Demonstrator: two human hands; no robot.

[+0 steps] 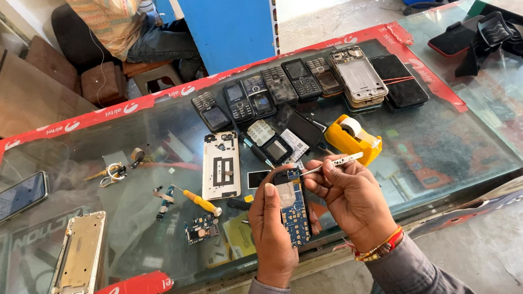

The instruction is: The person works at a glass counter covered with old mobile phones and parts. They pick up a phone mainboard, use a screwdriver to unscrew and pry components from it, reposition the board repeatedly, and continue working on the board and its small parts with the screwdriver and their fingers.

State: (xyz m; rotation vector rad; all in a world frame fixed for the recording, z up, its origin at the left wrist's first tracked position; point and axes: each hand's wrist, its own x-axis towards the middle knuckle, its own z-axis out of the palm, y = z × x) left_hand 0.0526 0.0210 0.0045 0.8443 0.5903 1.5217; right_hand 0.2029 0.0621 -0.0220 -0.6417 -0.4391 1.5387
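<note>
The left hand [272,231] has its grip pinched on a blue circuit board [294,214], held upright above the near edge of the glass desk [154,244]; the right hand [351,199] pinches tweezers [332,163] just above the board; a yellow tape dispenser [352,138] sits just beyond; a yellow-handled screwdriver [199,201] lies to the left.

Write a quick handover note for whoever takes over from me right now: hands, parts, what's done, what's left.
Left hand: holds the blue circuit board upright above the glass counter edge.
Right hand: grips tweezers, tips near the board's top.
Nearby: yellow screwdriver, small board, white phone frame, yellow tape dispenser.
Done: board is out of its casing.
Left: the work at the board's top.
</note>
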